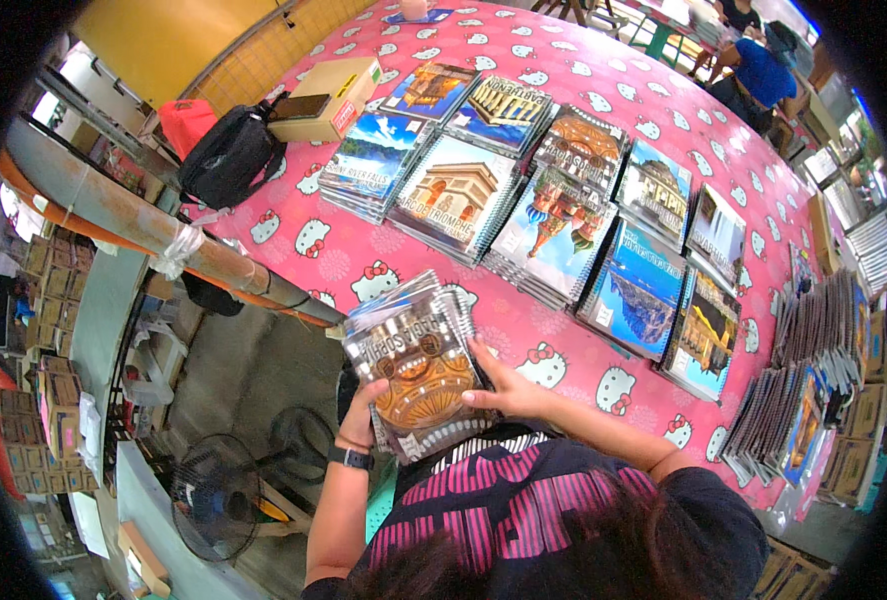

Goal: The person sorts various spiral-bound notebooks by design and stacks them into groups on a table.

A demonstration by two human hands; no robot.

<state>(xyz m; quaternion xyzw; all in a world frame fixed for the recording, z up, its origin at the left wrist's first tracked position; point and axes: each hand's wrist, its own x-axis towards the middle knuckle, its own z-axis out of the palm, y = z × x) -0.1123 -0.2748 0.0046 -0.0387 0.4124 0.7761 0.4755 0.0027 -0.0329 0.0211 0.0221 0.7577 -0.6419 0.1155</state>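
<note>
Between my two hands is a thick stack of spiral notebooks (418, 370), held at the table's near edge, in front of my body. Its top cover shows a brown, ornate building interior. My left hand (361, 415) grips the stack's left side; a dark watch is on that wrist. My right hand (503, 385) is closed on the right side, thumb over the cover. Just beyond lie several piles of spiral notebooks in rows, among them one with a stone arch (453, 192), one with colourful domes (551, 228) and one with a blue coast (633, 285).
A pink cloth with cartoon cat heads covers the table (563, 385). Farther left are a black bag (228, 155) and a cardboard box (348, 95) with a phone on it. More notebooks (813, 340) are stacked at right. A metal pole (203, 250) and a fan (213, 495) stand left.
</note>
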